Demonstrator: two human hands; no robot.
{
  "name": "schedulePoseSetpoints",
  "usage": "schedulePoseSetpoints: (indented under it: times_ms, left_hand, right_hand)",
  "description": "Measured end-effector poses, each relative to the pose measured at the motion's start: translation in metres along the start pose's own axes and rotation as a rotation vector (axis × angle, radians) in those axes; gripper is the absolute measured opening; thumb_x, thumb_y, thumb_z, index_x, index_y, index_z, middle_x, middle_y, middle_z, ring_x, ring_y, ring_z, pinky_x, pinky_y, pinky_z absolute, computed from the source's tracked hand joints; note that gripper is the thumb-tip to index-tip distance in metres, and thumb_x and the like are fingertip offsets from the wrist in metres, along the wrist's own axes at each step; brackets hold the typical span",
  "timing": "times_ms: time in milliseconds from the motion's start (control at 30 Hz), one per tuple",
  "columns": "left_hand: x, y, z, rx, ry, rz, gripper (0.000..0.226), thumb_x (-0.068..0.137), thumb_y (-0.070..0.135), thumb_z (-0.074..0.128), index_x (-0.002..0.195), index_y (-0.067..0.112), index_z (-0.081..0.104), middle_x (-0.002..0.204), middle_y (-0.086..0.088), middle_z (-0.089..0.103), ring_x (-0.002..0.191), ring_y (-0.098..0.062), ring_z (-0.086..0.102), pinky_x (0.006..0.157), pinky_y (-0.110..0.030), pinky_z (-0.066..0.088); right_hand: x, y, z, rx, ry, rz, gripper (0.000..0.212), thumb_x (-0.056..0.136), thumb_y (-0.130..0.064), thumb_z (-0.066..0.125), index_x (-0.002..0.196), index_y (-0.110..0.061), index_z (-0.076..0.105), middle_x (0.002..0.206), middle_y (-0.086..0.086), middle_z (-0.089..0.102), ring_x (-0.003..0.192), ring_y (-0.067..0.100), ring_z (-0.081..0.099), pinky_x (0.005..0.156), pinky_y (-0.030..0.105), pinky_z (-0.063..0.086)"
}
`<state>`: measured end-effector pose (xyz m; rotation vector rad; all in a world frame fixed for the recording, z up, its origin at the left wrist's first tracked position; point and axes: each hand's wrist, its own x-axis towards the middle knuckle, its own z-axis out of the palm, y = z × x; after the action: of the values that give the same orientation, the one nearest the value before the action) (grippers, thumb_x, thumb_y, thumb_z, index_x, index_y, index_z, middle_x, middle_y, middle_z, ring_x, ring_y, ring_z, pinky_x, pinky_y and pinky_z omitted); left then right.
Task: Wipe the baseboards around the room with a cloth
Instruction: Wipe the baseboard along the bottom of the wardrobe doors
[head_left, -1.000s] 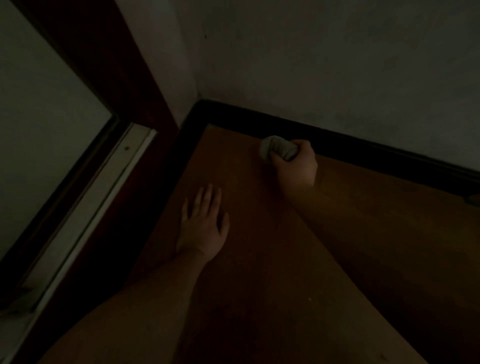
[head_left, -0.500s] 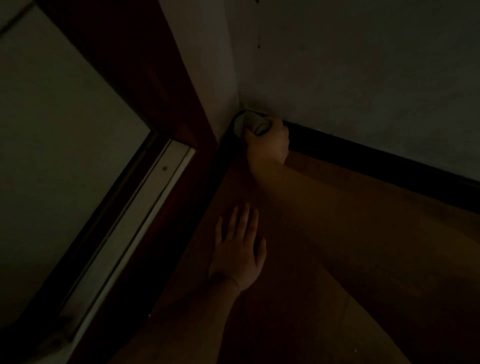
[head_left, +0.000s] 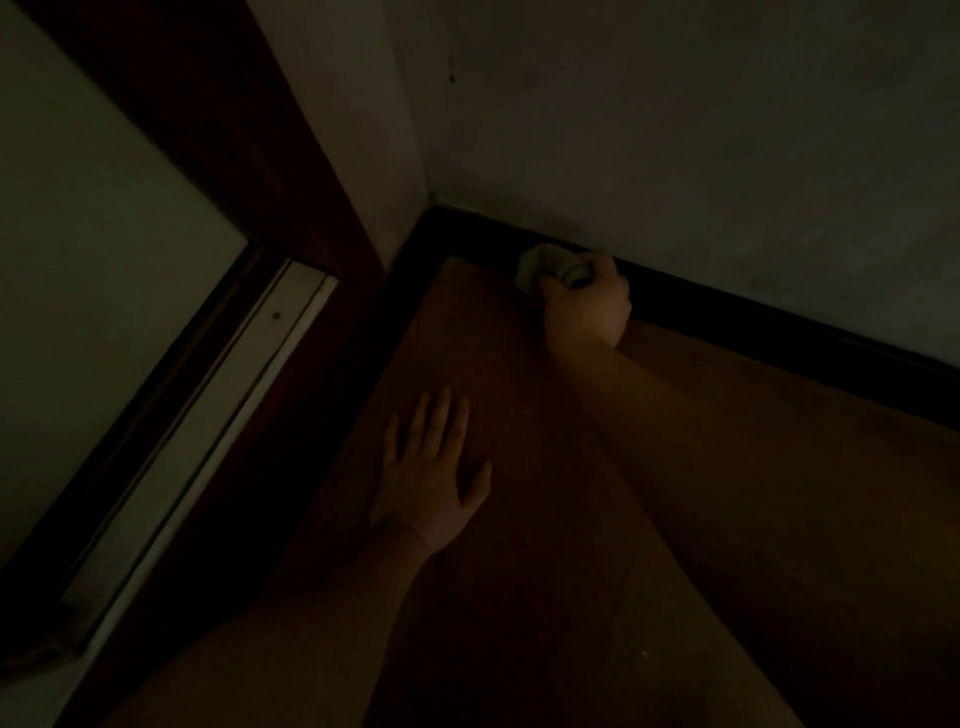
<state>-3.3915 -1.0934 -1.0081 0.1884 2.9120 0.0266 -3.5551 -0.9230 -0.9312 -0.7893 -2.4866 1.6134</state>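
The right hand (head_left: 587, 306) has its fingers curled round a small, pale grey, bunched-up cloth (head_left: 550, 267), wadded tight so that a firm lump of fabric meets the wood instead of a loose flap. The cloth sits against the dark, nearly black baseboard (head_left: 779, 327) at the foot of the dim grey wall (head_left: 675, 130), near the room's corner but not in it. The arm reaches across the brown wooden floor (head_left: 467, 338), which suits someone kneeling or crouching low. The left hand (head_left: 431, 478) lies flat on the floor with its fingers straight and spread, holding nothing; I judge it is there as a prop to carry weight. Left of the corner stands a dark reddish door frame (head_left: 249, 156).
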Motion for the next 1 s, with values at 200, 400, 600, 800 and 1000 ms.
schedulePoseSetpoints:
  times_ms: [200, 400, 600, 800, 1000]
  left_hand:
    - [0.000, -0.003, 0.003, 0.016, 0.006, -0.003, 0.075, 0.095, 0.066, 0.004, 0.158, 0.026, -0.003, 0.167, -0.004, -0.003, 0.153, -0.023, -0.003, 0.121, -0.055, 0.007]
    - [-0.001, -0.002, 0.003, 0.001, 0.018, 0.002, 0.067, 0.096, 0.064, -0.001, 0.156, 0.035, -0.010, 0.166, 0.000, -0.011, 0.152, -0.020, -0.009, 0.122, -0.053, 0.002]
    - [-0.001, 0.001, 0.001, 0.005, 0.020, -0.015, 0.068, 0.094, 0.064, 0.002, 0.155, 0.037, -0.010, 0.166, 0.002, -0.012, 0.152, -0.017, -0.014, 0.122, -0.050, -0.003]
    - [-0.001, 0.000, -0.002, -0.004, -0.006, 0.003, 0.068, 0.092, 0.069, -0.003, 0.154, 0.043, -0.014, 0.164, 0.002, -0.020, 0.151, -0.019, -0.016, 0.122, -0.051, -0.004]
    - [0.001, 0.000, -0.003, -0.007, -0.036, 0.000, 0.070, 0.087, 0.076, -0.009, 0.150, 0.048, -0.018, 0.162, 0.004, -0.025, 0.151, -0.018, -0.021, 0.121, -0.050, -0.009]
  right_hand:
    - [0.004, 0.034, -0.087, -0.038, 0.130, 0.108, 0.036, 0.079, -0.028, 0.070, 0.113, -0.020, 0.061, 0.115, 0.011, 0.061, 0.094, 0.025, 0.062, 0.076, 0.035, 0.053]
    - [0.002, 0.068, -0.160, -0.106, 0.253, 0.154, 0.030, 0.078, -0.028, 0.069, 0.105, -0.019, 0.060, 0.110, 0.012, 0.061, 0.094, 0.029, 0.063, 0.080, 0.042, 0.056]
    - [-0.006, 0.055, -0.130, -0.115, 0.168, 0.020, 0.027, 0.078, -0.031, 0.070, 0.099, -0.021, 0.056, 0.106, 0.009, 0.055, 0.080, 0.021, 0.055, 0.070, 0.032, 0.046]
    - [0.008, 0.050, -0.141, -0.122, 0.134, 0.003, 0.034, 0.082, -0.030, 0.070, 0.111, -0.016, 0.058, 0.114, 0.011, 0.055, 0.089, 0.025, 0.056, 0.075, 0.032, 0.046]
    - [0.017, 0.069, -0.188, -0.209, 0.167, 0.062, 0.036, 0.083, -0.032, 0.070, 0.112, -0.015, 0.058, 0.116, 0.015, 0.059, 0.102, 0.034, 0.059, 0.086, 0.047, 0.053]
